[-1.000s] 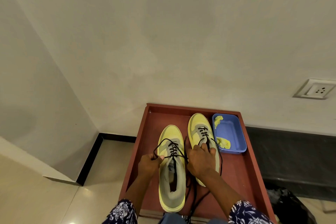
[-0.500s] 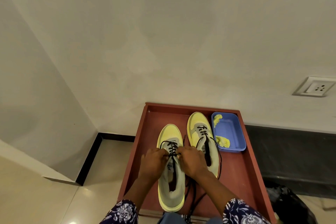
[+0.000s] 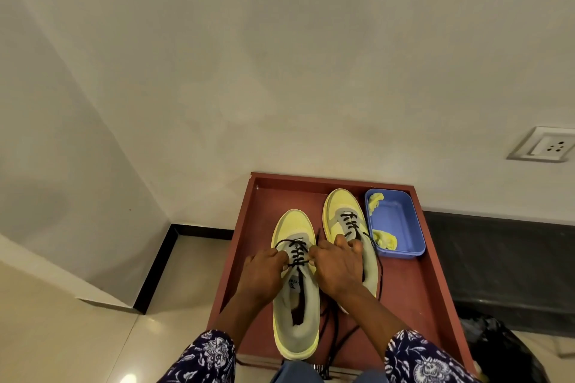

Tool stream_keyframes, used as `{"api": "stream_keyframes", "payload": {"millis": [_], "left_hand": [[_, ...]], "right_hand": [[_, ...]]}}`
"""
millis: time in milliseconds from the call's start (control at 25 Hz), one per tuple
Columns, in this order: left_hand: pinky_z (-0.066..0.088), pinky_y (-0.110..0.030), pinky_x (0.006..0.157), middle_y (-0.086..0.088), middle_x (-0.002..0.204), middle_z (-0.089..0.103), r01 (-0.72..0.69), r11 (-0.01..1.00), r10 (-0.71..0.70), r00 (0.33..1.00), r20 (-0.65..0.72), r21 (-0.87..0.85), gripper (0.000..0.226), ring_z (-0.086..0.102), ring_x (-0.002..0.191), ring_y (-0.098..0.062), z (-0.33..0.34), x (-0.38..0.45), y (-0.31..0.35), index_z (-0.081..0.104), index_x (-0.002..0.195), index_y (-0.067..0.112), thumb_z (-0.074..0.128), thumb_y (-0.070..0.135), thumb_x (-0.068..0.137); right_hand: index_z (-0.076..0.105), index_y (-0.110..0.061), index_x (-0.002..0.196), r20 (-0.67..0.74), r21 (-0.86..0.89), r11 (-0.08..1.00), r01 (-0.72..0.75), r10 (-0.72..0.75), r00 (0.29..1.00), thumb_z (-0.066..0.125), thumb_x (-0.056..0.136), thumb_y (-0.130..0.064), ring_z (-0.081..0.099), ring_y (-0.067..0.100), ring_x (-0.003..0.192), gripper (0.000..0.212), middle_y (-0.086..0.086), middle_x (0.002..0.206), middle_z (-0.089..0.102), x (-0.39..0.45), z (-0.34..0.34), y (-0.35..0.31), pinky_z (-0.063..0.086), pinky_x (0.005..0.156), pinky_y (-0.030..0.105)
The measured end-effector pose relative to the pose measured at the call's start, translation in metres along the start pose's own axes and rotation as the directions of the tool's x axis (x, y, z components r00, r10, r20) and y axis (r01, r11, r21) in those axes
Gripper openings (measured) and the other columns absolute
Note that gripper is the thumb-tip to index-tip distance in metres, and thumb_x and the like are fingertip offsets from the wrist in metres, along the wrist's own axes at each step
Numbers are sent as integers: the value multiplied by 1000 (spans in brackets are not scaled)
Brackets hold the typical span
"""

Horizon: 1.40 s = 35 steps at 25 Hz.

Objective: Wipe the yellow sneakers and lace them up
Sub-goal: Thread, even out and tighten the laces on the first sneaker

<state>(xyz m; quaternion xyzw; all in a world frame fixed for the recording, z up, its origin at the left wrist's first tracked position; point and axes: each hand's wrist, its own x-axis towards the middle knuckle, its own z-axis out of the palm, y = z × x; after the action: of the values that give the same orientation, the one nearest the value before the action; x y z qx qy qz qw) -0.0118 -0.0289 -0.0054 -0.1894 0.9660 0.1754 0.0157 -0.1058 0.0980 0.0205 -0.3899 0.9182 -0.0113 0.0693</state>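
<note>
We note a red-brown tray (image 3: 413, 286) on the floor against the far wall, holding two yellow sneakers side by side. The near-left sneaker (image 3: 295, 314) sits under both hands; the right sneaker (image 3: 340, 211) lies farther back, beside a blue tub (image 3: 401, 227) containing yellow cloth (image 3: 385, 241). Left hand (image 3: 264, 270) and right hand (image 3: 337, 264) each pinch the black lace (image 3: 297, 250) with curled fingers.
</note>
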Motion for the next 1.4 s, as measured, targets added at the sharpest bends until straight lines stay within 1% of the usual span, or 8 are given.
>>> {"api": "stream_keyframes", "payload": {"millis": [400,640,720,800,960,1080,1200,1400], "left_hand": [[51,-38,81,-12,110,59,-31,998,40,986,160,-58,27,58,93,-28,4,-5,-2,47,113,7,33,25,98],[30,-15,61,-6,86,58,-250,965,252,968,13,-83,56,49,70,-17,6,-21,-18,53,94,11,15,51,86],[28,-7,77,-6,81,56,-277,950,270,960,-71,-141,54,49,71,-17,6,-24,-16,54,89,9,17,49,87],[25,-16,98,-3,77,52,-317,930,292,945,-145,-189,47,50,74,-17,8,-24,-14,53,83,8,23,44,90],[35,-11,76,0,84,51,-350,866,274,930,-246,-356,39,46,77,-5,4,-19,-4,58,84,6,37,38,91],[46,-24,68,-5,81,62,-237,725,72,960,-271,-646,46,56,76,-11,0,-15,6,62,84,3,42,45,87],[50,-35,72,-7,78,65,-58,549,-141,977,-161,-834,35,63,76,-19,4,-7,13,58,83,3,49,35,92],[52,-44,77,-5,87,58,80,498,-238,970,-47,-864,13,56,77,-13,14,4,16,48,90,19,43,8,96]], "right_hand": [[47,-12,119,255,58,998,2,-17,967,36,95,-26,36,29,123,30,8,126,50,-6,7,1,26,99,49],[55,-19,101,322,276,960,-33,-61,945,37,95,-33,44,31,115,24,7,113,55,-6,17,15,32,99,50],[51,-29,81,307,327,945,-30,-76,949,38,95,-35,45,27,110,20,2,103,52,-7,16,15,33,98,47],[35,-31,63,244,393,919,13,-118,963,41,95,-33,47,23,102,33,-1,91,45,-10,12,13,37,93,41],[38,-33,63,92,666,745,39,-133,987,51,94,-23,45,6,76,34,-6,79,43,-14,3,9,35,70,10],[54,-31,72,80,860,508,-47,-44,996,53,93,-22,55,4,87,22,-1,96,58,-15,5,4,41,79,18],[63,-13,94,172,955,242,-172,21,985,51,94,-25,62,10,95,17,2,101,67,-12,10,-2,49,84,23],[55,-11,100,192,971,131,-199,66,979,45,97,-18,57,7,82,12,6,92,62,-5,19,-12,48,74,19]]}}
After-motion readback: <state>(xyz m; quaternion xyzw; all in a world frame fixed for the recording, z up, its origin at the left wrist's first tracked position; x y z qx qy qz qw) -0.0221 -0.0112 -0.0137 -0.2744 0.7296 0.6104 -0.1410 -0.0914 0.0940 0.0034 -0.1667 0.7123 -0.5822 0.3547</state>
